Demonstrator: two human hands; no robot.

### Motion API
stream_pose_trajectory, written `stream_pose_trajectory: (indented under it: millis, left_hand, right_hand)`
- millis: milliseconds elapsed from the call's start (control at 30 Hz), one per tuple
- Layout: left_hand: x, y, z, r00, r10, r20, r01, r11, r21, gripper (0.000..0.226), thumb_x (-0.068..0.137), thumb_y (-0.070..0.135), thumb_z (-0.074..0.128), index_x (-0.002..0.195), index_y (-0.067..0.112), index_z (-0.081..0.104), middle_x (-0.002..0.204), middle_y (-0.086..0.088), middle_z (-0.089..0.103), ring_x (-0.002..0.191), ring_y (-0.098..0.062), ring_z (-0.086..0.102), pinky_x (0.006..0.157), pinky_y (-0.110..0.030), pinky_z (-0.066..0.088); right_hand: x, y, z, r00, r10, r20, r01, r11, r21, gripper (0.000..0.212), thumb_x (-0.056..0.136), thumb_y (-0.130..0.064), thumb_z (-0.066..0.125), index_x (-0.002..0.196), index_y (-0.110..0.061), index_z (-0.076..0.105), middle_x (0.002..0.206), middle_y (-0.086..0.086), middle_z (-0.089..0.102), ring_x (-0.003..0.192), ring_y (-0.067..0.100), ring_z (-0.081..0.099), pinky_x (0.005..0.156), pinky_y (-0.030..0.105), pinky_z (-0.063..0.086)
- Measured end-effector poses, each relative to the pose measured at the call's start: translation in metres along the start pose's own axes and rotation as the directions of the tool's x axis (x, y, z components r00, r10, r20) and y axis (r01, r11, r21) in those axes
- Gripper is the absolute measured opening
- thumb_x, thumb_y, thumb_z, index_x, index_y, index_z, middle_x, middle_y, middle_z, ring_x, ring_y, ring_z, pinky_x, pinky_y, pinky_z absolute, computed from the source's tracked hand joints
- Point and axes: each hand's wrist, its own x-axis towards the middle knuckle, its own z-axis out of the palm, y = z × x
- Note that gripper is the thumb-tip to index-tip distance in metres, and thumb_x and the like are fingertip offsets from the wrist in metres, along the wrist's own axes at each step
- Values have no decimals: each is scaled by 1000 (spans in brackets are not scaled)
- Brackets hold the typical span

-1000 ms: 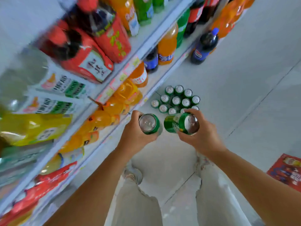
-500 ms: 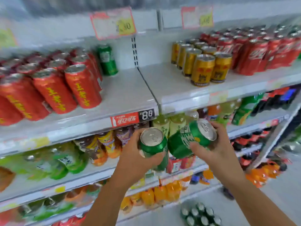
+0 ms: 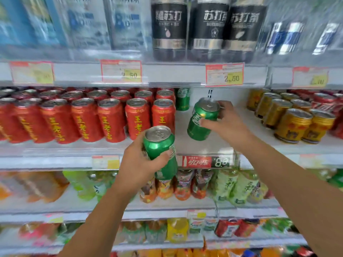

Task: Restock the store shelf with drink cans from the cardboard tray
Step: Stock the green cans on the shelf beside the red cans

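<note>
My left hand (image 3: 138,164) grips a green drink can (image 3: 160,145) upright in front of the shelf's front edge. My right hand (image 3: 225,123) holds a second green can (image 3: 201,120), tilted, over the bare gap of the can shelf (image 3: 209,143). One green can (image 3: 182,99) stands at the back of that gap. The cardboard tray is out of view.
Rows of red cans (image 3: 111,119) fill the shelf left of the gap, and gold cans (image 3: 291,125) stand to its right. Black-labelled bottles (image 3: 207,26) stand on the shelf above. Bottled drinks (image 3: 185,184) crowd the lower shelves. Price tags (image 3: 203,161) line the shelf edges.
The view has swung up from the floor tray to the can shelf. Both hands have risen with their cans, and my right hand has reached forward into the gap.
</note>
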Motion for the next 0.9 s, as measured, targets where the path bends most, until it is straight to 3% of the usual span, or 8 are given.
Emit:
stream_pose_trajectory:
  millis: [100,267,400,567,767,900]
  left_hand:
    - [9,-11,-1,1000,16,5,-16,1000,11,44,68,33,77,106,40,56,94,29,69,89,10,63,70,-3,45]
    - [24,-23,6,998,24,-63,-27,998,-55,41,64,52,64,101,37,59,90,29,69,83,6,66,69,-12,51]
    - [30,-35,8,992,26,-125,-34,997,-66,36,68,53,62,102,41,61,94,21,71,90,-6,69,79,-35,58]
    - [32,-39,9,988,25,-150,-34,998,-61,36,70,55,63,103,39,62,97,9,72,94,-15,69,83,-51,57]
    - [33,-38,10,988,-1,-154,-10,998,-68,39,70,56,63,104,36,63,98,6,72,95,-15,69,84,-52,57]
    - [33,-37,10,990,-17,-141,6,997,-80,45,71,57,63,108,32,63,101,4,72,97,-16,69,85,-51,57]
  right_hand:
    - [27,15,16,999,50,-20,-50,999,7,56,72,-19,80,119,-18,50,108,-4,64,100,11,62,80,24,48]
    - [40,29,29,996,86,8,-87,994,65,69,79,-21,75,138,-26,40,121,-3,59,109,12,57,79,20,45]
    - [44,42,27,994,97,40,-90,985,-149,88,66,-40,85,139,-24,37,126,-2,53,112,15,54,90,27,45]
    - [67,46,29,994,112,1,-110,978,-175,76,70,-36,84,129,-13,44,121,2,58,107,16,57,83,28,46]
    - [91,47,47,997,78,6,-75,972,-224,69,78,-40,77,131,-13,43,130,6,57,116,22,56,96,37,47]
    - [97,48,58,997,70,30,-63,977,-205,68,87,-36,68,142,-14,34,136,7,54,121,22,54,89,25,40]
